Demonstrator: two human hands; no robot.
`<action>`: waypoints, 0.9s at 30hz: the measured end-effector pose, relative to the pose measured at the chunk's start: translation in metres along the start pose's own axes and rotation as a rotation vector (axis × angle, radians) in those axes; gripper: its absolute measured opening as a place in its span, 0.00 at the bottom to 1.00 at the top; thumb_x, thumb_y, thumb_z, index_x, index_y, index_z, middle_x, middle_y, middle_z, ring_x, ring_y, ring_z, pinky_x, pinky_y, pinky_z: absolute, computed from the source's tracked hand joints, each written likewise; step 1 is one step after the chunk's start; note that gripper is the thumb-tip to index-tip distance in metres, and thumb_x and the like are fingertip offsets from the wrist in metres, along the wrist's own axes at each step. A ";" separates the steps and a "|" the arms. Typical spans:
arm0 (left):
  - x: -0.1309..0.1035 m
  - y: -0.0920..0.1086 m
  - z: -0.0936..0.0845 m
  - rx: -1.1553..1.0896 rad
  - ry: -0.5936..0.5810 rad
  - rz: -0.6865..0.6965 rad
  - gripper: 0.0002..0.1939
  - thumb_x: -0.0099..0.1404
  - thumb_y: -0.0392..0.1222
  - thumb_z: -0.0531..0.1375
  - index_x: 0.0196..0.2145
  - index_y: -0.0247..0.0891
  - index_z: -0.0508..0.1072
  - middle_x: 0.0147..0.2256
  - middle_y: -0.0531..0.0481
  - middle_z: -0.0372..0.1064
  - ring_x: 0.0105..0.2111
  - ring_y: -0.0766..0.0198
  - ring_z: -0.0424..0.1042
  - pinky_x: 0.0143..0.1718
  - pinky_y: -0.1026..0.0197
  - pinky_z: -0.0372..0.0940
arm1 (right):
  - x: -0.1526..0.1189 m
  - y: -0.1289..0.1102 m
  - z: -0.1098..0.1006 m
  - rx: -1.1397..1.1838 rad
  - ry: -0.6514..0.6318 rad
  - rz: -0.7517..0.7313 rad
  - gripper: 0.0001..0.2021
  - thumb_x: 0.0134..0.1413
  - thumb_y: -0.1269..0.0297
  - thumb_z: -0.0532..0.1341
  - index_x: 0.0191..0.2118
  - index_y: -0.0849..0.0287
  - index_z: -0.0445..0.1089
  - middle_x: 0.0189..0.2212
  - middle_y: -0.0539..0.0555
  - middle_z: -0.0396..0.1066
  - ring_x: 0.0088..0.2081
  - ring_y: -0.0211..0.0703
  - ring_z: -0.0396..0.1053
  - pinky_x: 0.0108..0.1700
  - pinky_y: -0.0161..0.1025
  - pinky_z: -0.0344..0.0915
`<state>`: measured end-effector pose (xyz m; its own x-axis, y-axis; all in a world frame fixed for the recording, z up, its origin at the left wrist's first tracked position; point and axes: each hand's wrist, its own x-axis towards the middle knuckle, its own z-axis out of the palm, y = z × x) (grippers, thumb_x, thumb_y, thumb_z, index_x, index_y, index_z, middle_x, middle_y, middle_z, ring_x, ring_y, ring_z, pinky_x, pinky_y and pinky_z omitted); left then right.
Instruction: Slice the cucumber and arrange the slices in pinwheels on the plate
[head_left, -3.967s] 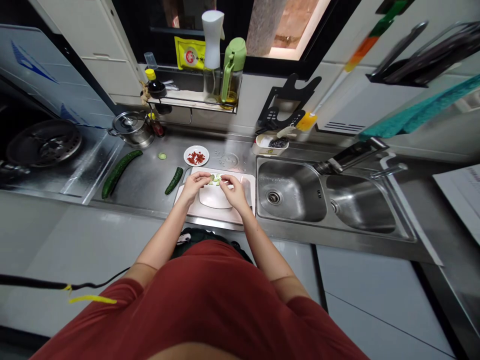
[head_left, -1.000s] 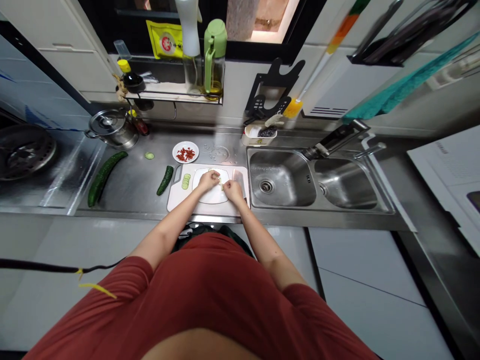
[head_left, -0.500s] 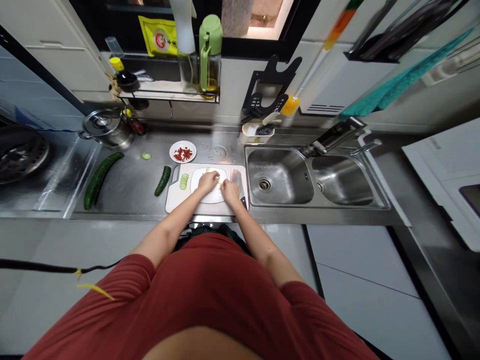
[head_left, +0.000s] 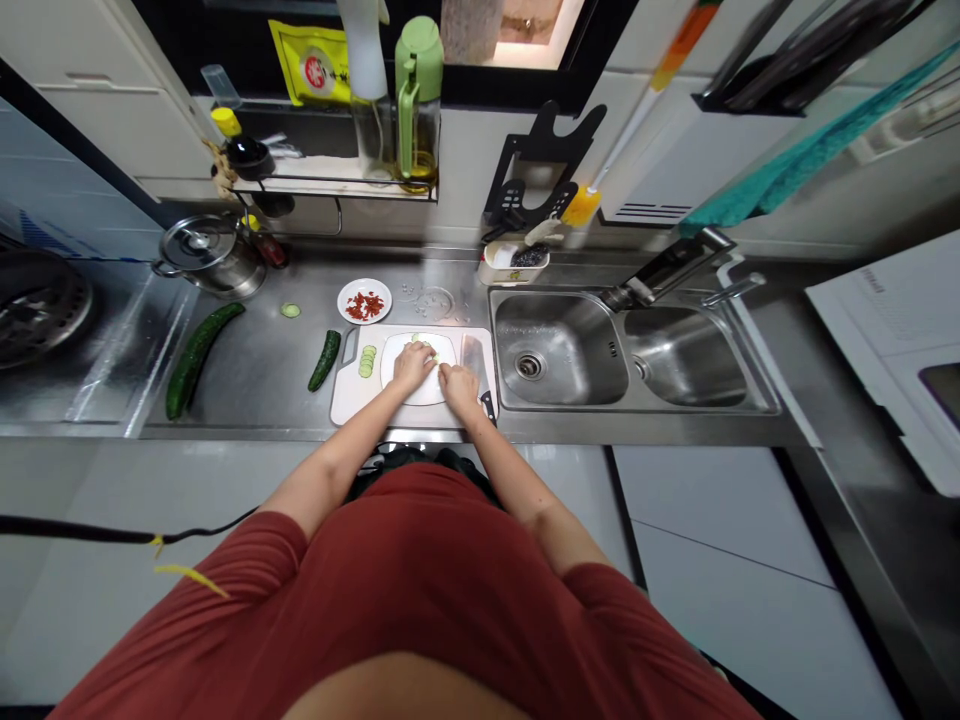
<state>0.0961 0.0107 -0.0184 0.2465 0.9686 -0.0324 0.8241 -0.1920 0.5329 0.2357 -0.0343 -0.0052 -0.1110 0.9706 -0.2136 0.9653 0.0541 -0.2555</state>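
Observation:
Both hands are over a white square plate (head_left: 429, 396), which rests on a pale cutting board (head_left: 352, 402). My left hand (head_left: 412, 366) reaches across the plate with its fingers bent together at a pale green cucumber slice (head_left: 436, 359). Beside it, my right hand (head_left: 458, 385) is closed at the plate's right side; whatever its fingertips pinch is hidden. More slices show along the plate's far edge. A short row of cucumber slices (head_left: 367, 361) lies on the board left of the plate. To the right is a knife (head_left: 473, 353), its black handle partly behind my right wrist.
A cut cucumber (head_left: 324, 360) and a longer cucumber (head_left: 199, 357) lie on the steel counter, left of the board. Behind the board is a small plate of chopped red pieces (head_left: 364, 301). A lidded pot (head_left: 210, 256) stands back left. The double sink (head_left: 561, 350) is at right.
My left hand has turned flatter and its fingers have come down nearer the plate. My right hand has shifted very slightly; the pale piece once seen at its fingertips is now hidden.

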 end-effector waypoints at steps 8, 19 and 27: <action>0.003 -0.001 0.005 0.064 -0.005 -0.018 0.11 0.66 0.45 0.58 0.44 0.43 0.76 0.45 0.45 0.69 0.49 0.54 0.63 0.47 0.56 0.61 | 0.000 -0.003 -0.007 -0.079 -0.054 0.048 0.18 0.69 0.59 0.46 0.53 0.55 0.69 0.43 0.59 0.74 0.45 0.47 0.70 0.44 0.38 0.60; 0.003 0.002 0.005 0.077 0.006 -0.039 0.11 0.65 0.48 0.59 0.42 0.43 0.76 0.45 0.46 0.70 0.48 0.55 0.64 0.48 0.57 0.61 | -0.006 0.005 -0.009 -0.020 -0.018 0.076 0.19 0.70 0.60 0.44 0.54 0.55 0.69 0.44 0.58 0.75 0.45 0.47 0.70 0.44 0.38 0.59; 0.007 0.006 0.004 0.083 -0.030 -0.093 0.10 0.64 0.48 0.60 0.41 0.43 0.75 0.45 0.46 0.69 0.49 0.54 0.64 0.47 0.57 0.61 | -0.011 0.007 -0.003 -0.013 -0.031 0.035 0.19 0.69 0.57 0.45 0.55 0.53 0.69 0.44 0.57 0.75 0.45 0.46 0.70 0.45 0.38 0.59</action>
<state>0.1049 0.0156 -0.0192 0.1813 0.9779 -0.1045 0.8834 -0.1152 0.4543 0.2442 -0.0435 -0.0021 -0.0840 0.9641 -0.2518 0.9716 0.0232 -0.2353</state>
